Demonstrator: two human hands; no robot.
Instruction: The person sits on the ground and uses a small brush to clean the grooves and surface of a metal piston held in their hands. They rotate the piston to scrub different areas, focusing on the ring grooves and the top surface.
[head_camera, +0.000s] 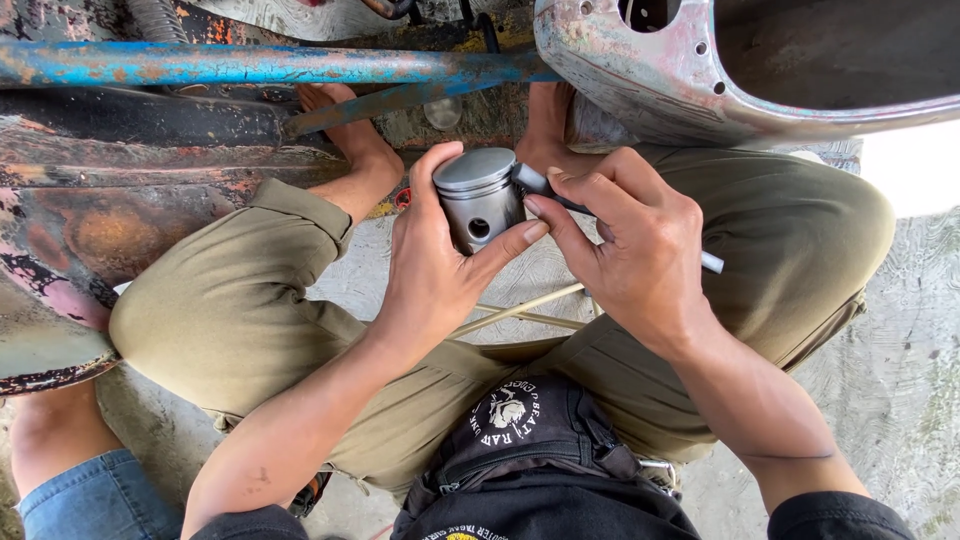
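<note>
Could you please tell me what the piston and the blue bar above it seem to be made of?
The piston, gripped in the left hand, looks like cast or machined metal, probably aluminium: an even matte silver-grey with a smooth crown and a clean round side hole. The blue bar looks like painted steel: the blue paint is chipped and orange-brown rust shows through.

We see soft, even daylight with faint shadows under the knees. The ground (915, 165) at the right edge is blown out to white. The metal cylinder (480, 195) shows gentle sheen, in sharp focus. Edges curve slightly from wide-angle distortion.
</note>
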